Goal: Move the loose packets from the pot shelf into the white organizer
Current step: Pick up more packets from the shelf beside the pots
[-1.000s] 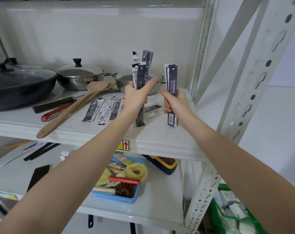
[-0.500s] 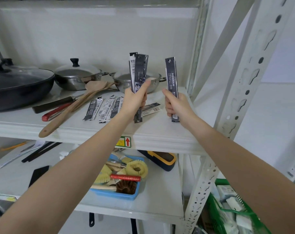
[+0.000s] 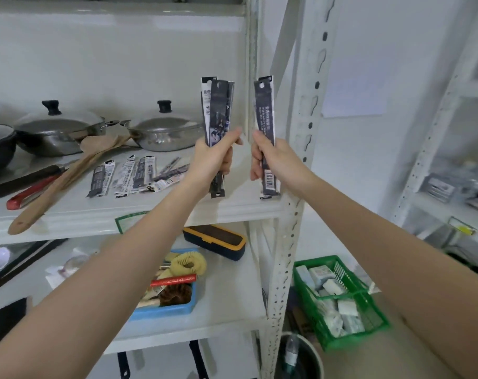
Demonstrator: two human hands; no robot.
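Two bare hands grip upright dark packets above the pot shelf's [image 3: 150,212] front edge: the left hand [image 3: 213,157] clasps a small bundle [image 3: 217,110], the right hand [image 3: 273,160] a single packet [image 3: 265,116]. More loose packets [image 3: 128,176] lie flat beyond, before two lidded steel pans [image 3: 161,132].

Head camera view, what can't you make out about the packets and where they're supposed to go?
- White organizer: no clear sign of it in the head view; the shelving at right is blurred.
- Packets in the left hand: they overlap, so no count.
- Packets in the right hand: front one hides any behind.
- Packets on the shelf: print too small; the left forearm covers the far end.
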